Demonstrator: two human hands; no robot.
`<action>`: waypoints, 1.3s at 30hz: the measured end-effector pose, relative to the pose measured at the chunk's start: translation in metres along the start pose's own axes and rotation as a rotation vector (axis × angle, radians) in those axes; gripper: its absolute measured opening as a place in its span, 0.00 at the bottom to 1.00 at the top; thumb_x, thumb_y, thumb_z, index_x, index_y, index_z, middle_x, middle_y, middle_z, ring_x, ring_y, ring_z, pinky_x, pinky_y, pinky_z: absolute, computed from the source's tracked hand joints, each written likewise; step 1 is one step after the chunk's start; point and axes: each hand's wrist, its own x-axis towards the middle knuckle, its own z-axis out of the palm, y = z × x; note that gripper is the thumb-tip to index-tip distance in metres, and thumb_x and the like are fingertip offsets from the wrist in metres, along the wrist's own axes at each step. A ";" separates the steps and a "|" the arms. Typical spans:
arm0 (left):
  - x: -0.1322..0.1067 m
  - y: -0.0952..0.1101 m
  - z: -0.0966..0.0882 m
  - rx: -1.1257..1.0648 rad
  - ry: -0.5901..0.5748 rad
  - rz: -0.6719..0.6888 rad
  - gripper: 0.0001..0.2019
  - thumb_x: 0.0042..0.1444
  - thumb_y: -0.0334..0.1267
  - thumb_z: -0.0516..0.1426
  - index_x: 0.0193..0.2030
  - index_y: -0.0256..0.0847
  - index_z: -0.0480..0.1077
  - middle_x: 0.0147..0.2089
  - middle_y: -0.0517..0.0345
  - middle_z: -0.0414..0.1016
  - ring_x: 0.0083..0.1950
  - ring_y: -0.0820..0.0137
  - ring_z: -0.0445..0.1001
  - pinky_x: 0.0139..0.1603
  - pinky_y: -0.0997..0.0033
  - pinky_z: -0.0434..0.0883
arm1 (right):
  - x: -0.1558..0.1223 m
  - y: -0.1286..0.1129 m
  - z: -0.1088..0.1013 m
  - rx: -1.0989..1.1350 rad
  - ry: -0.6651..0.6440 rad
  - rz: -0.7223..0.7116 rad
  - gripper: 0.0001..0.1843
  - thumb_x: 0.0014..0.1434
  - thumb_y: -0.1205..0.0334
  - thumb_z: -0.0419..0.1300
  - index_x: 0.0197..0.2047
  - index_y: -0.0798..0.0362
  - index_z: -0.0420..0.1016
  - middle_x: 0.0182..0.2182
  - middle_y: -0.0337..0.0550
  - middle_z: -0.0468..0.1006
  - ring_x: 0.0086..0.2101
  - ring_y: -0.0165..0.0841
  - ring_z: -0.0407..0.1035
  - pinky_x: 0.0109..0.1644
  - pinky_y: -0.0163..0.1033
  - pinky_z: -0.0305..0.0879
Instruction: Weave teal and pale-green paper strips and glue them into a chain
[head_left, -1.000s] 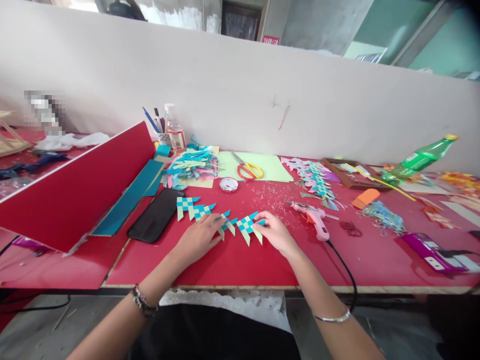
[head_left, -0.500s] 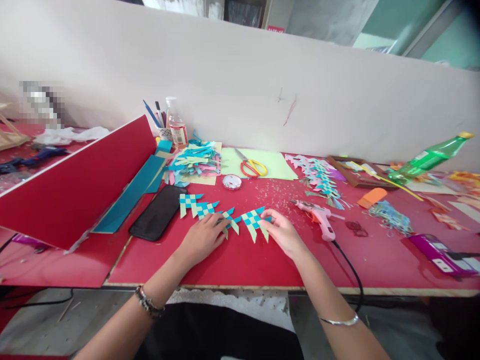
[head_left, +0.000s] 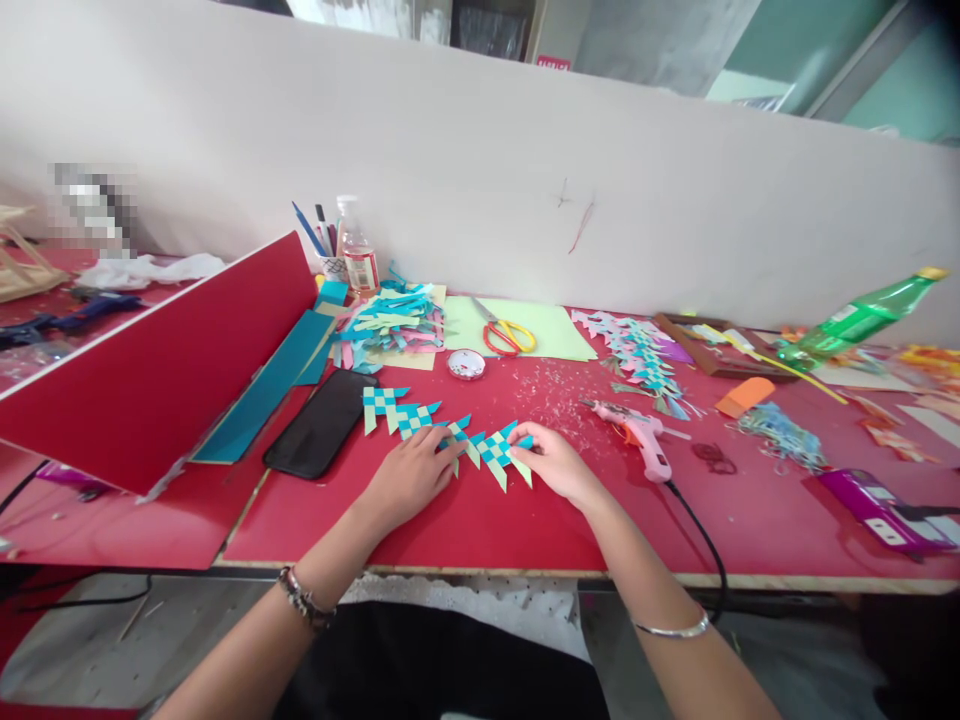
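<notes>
A row of woven blue-and-cream paper pieces [head_left: 420, 420] lies on the red table [head_left: 487, 530]. My left hand [head_left: 409, 475] rests flat on the table with its fingertips pressing one piece in the middle of the row. My right hand [head_left: 559, 465] pinches the rightmost woven piece [head_left: 501, 452] at its right edge, holding it against its neighbour.
A black phone [head_left: 319, 424] lies left of the row. A pink glue gun [head_left: 637, 435] with a black cord lies to the right. Scissors [head_left: 504, 332] on green paper, a pile of paper strips [head_left: 386, 325], more woven pieces [head_left: 637, 360], a green bottle [head_left: 855, 320] and a tilted red board [head_left: 150, 370] surround the work.
My right hand slid the rightmost woven piece leftward, closing the gap to the piece under my left hand. The camera shifted slightly.
</notes>
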 end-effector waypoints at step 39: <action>0.002 -0.002 0.004 0.042 -0.027 0.143 0.17 0.57 0.34 0.44 0.53 0.42 0.60 0.54 0.55 0.65 0.53 0.68 0.62 0.50 0.67 0.59 | -0.023 -0.001 0.032 -0.811 0.153 -0.438 0.19 0.56 0.69 0.46 0.49 0.49 0.66 0.45 0.47 0.69 0.44 0.36 0.63 0.47 0.43 0.62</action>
